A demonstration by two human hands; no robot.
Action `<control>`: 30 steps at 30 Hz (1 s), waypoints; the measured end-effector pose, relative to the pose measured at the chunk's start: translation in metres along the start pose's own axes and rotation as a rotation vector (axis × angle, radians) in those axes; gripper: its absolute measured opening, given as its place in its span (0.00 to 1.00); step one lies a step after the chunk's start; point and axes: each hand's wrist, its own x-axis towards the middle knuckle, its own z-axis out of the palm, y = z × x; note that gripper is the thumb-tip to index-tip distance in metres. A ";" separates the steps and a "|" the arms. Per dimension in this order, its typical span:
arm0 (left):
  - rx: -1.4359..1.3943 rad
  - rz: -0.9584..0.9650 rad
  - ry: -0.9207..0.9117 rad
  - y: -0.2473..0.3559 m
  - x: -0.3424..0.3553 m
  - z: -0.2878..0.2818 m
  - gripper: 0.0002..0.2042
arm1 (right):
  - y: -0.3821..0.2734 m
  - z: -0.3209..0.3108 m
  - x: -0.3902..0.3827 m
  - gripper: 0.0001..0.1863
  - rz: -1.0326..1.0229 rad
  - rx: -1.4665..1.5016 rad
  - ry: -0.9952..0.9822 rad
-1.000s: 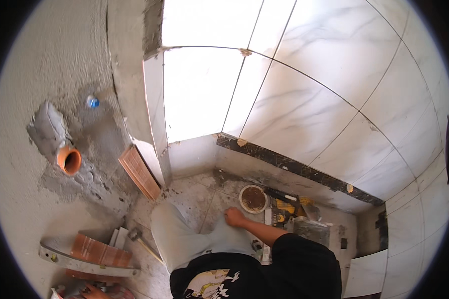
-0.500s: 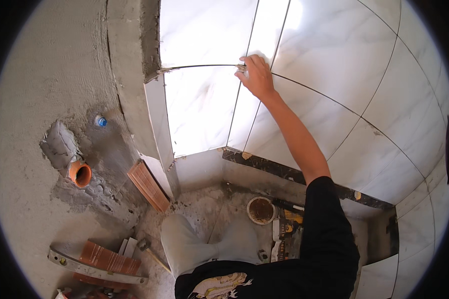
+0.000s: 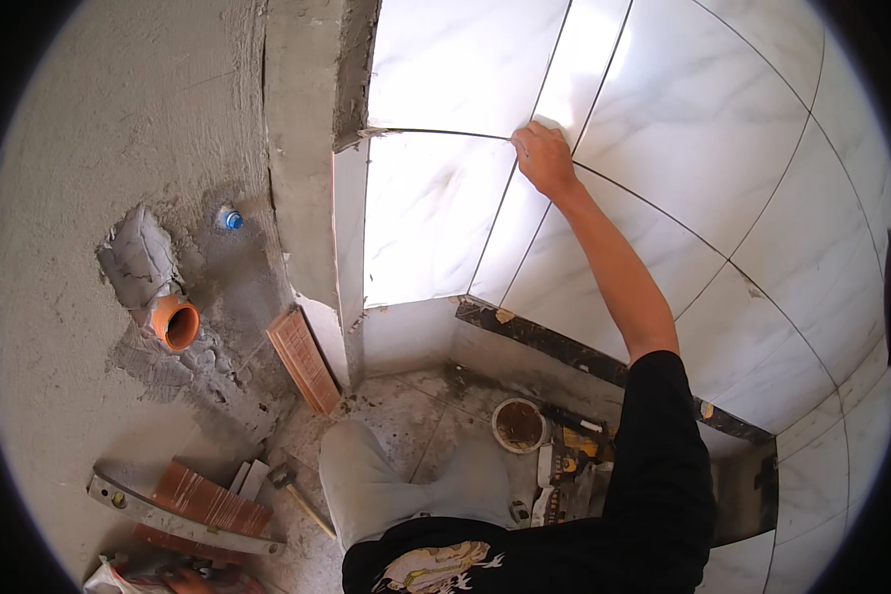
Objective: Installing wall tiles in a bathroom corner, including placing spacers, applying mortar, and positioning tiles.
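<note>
My right hand is raised to the white marbled wall tiles. Its bent fingers press at the spot where a horizontal joint meets a vertical joint. A small pale bit shows at the fingertips; whether it is held I cannot tell. The bare forearm runs down to a black sleeve. My left hand is out of sight. My grey-trousered knee rests on the floor below.
A round tub and a yellow tool lie on the floor by the wall's dark base strip. On the left, an orange pipe end sits in rough grey plaster. Terracotta tiles, a spirit level and a hammer lie beside the knee.
A second ago my right hand was down on the floor near the tub. It rose to the tile joint and has stayed there for the last half second.
</note>
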 end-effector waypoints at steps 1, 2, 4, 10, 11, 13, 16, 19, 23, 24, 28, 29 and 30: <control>-0.001 -0.002 -0.001 0.002 0.000 0.000 0.21 | 0.002 0.000 0.001 0.03 -0.050 -0.008 -0.016; -0.035 0.017 0.002 0.002 0.000 -0.002 0.22 | 0.002 -0.001 0.002 0.03 -0.099 -0.012 -0.032; -0.067 0.035 0.004 0.002 -0.004 -0.002 0.22 | 0.004 -0.004 0.004 0.02 -0.118 0.017 -0.005; 0.134 0.055 -0.035 -0.021 0.000 0.002 0.24 | -0.001 0.009 -0.003 0.03 -0.016 0.133 0.091; 0.134 0.037 -0.017 -0.016 -0.001 0.003 0.25 | -0.002 0.008 -0.005 0.03 0.001 0.097 0.096; 0.134 0.020 -0.005 -0.006 -0.004 0.003 0.26 | 0.000 0.010 -0.001 0.03 -0.015 0.051 0.060; 0.059 0.048 -0.025 0.014 -0.011 -0.008 0.28 | 0.004 0.002 0.000 0.03 -0.071 0.013 0.013; 0.074 0.154 0.110 0.001 -0.004 -0.013 0.28 | -0.011 -0.007 0.013 0.02 -0.155 -0.043 0.018; 0.098 0.091 -0.018 0.017 -0.003 -0.014 0.27 | -0.007 -0.003 0.020 0.01 -0.060 -0.188 -0.256; 0.102 0.074 0.002 0.015 -0.001 -0.015 0.27 | -0.005 -0.004 0.019 0.01 -0.054 -0.184 -0.259; 0.203 0.028 -0.098 0.019 0.003 -0.021 0.26 | 0.002 -0.005 0.008 0.03 -0.047 0.027 -0.162; 0.188 0.019 -0.082 0.031 0.001 -0.026 0.26 | 0.003 -0.004 0.004 0.03 -0.059 0.113 -0.083; 0.172 0.009 -0.066 0.037 -0.001 -0.027 0.25 | 0.004 -0.004 0.001 0.03 -0.058 0.112 -0.082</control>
